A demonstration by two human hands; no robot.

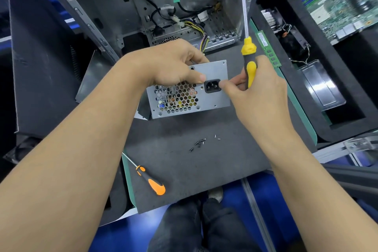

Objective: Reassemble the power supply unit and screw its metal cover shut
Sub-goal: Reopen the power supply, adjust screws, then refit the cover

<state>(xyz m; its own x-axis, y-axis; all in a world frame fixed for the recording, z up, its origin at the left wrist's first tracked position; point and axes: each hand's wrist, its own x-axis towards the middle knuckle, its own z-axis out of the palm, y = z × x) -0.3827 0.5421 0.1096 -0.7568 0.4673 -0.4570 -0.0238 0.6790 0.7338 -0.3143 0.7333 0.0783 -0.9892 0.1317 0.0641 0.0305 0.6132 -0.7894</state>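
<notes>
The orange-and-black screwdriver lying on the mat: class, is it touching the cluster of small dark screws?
Apart. The head view shows the orange-and-black screwdriver lying near the grey mat's front left edge, with bare mat between it and the small dark screws.

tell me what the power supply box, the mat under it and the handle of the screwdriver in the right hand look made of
Power supply box: bare grey sheet metal, matte, with punched honeycomb holes. Mat: dark grey, dull and slightly mottled, probably foam or rubber. Screwdriver handle: yellow and black, likely moulded plastic with rubbery grip.
</notes>
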